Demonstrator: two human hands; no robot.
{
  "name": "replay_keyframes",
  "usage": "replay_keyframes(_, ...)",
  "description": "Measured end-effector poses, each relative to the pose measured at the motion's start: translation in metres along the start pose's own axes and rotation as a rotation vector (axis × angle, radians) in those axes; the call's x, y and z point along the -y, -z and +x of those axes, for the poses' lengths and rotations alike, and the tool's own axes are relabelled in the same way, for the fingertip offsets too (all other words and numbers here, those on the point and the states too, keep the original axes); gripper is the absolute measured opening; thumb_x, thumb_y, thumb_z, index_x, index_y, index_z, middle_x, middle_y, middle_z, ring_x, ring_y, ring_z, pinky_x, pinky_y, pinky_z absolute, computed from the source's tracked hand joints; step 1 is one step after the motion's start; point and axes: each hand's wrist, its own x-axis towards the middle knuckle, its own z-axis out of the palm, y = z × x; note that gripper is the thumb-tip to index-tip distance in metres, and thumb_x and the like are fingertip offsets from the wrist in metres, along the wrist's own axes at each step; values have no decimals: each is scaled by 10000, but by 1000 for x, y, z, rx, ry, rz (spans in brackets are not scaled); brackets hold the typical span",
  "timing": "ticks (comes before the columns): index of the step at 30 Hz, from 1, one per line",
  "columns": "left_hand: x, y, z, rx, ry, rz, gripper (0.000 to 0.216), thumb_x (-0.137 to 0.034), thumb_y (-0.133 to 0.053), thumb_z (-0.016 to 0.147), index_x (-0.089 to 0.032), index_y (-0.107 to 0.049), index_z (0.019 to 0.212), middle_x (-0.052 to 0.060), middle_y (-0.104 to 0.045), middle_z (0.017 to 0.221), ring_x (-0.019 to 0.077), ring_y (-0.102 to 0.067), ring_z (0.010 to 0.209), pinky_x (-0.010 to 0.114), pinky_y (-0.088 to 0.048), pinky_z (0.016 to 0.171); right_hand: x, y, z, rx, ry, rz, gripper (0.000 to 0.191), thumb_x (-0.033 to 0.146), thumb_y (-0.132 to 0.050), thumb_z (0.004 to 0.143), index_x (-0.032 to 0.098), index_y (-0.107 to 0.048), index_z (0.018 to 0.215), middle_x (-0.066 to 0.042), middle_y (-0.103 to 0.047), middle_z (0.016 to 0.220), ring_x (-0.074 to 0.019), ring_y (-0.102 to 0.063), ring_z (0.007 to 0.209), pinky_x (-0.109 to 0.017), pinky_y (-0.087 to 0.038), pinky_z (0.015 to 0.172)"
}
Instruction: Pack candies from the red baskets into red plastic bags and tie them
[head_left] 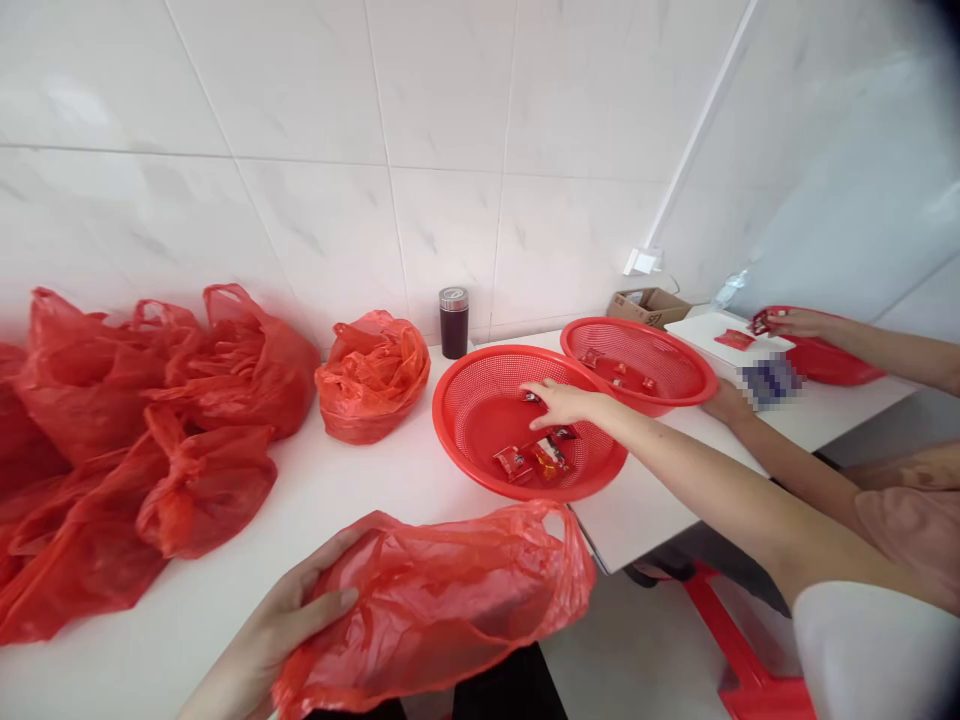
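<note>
My left hand (311,600) grips a thin red plastic bag (450,590) by its left side. The bag lies on its side at the table's front edge, its handle end towards the right. My right hand (564,403) is over the nearer red perforated basket (442,420), fingers apart and pointing left. Below it in the basket lie several small wrapped snacks, among them a red packet (513,462) and an orange-and-black packet (550,460). A small dark-and-white packet (531,396) shows right beside my fingertips; whether they touch it I cannot tell.
Filled red bags (247,360) crowd the table's left side, and a bunched red bag (373,375) stands near the dark tumbler (454,325). A second red basket (637,335) holds several packets. Behind it is a cardboard box (649,305). A co-worker's hand (795,322) holds something small at the right.
</note>
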Motion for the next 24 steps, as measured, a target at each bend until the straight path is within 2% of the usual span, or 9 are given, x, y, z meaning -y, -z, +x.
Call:
replay_keyframes(2,1,-7,9,60,14,16,535,-337,-773,674,-345,-654,1196,-4,-657,1267,330,-618,1131,413,-525,923,-10,-5,8,16,-49,20,1066,607,-698,689,255,-154,1536,-187,-227,1534,-369,-401,1308,-423,-361,1009)
replay_keyframes(5,6,-27,27,202,15,29,497,-317,-767,701,-302,-669,1188,34,-670,1244,320,-623,1122,393,-508,937,-10,-17,25,75,-46,47,1169,706,-735,566,251,-237,1521,-171,-201,1557,-383,-295,1377,-441,-301,1071)
replay_keyframes(7,12,-46,42,308,23,37,431,-304,-749,737,-281,-687,1163,45,-668,1246,301,-617,1130,369,-489,957,-7,-20,33,113,-16,65,1084,719,-745,531,236,-416,1444,-165,-327,1504,-375,-353,1342,-434,-318,1061)
replay_keyframes(9,19,-65,60,393,54,48,366,-329,-718,780,-243,-703,1136,73,-685,1211,281,-635,1100,360,-481,959,-6,-19,35,135,22,87,885,688,-744,568,233,-573,1308,-144,-492,1377,-344,-466,1248,-410,-362,1024)
replay_keyframes(11,24,-80,76,451,88,33,351,-392,-674,817,-194,-712,1105,112,-709,1142,267,-665,1035,364,-492,929,-9,-15,31,128,46,111,729,639,-728,636,242,-616,1237,-119,-577,1268,-310,-530,1166,-389,-390,990)
replay_keyframes(13,27,-91,90,462,94,-4,380,-448,-640,832,-162,-720,1068,133,-729,1068,260,-688,966,355,-517,867,-13,-12,24,99,39,130,768,620,-711,675,251,-535,1324,-121,-540,1322,-307,-504,1200,-391,-386,996)
replay_keyframes(17,24,-101,107,390,62,-70,395,-469,-662,805,-145,-726,1023,126,-750,966,260,-701,912,323,-536,775,-6,-23,13,119,-16,141,1036,702,-671,656,240,-283,1498,-160,-314,1510,-342,-344,1352,-421,-351,1043)
replay_keyframes(21,22,-106,109,352,47,-110,398,-466,-693,779,-134,-724,997,118,-755,908,253,-705,860,316,-538,737,32,-49,4,178,-81,125,1074,733,-666,612,204,-324,1482,-221,-288,1494,-392,-450,1254,-470,-422,950)
replay_keyframes(24,24,-107,108,351,37,-144,390,-461,-695,781,-128,-722,982,124,-750,926,259,-700,887,324,-537,753,64,-62,-9,138,-66,113,944,610,-744,597,268,-418,1413,-190,-370,1422,-363,-529,1142,-445,-461,861)
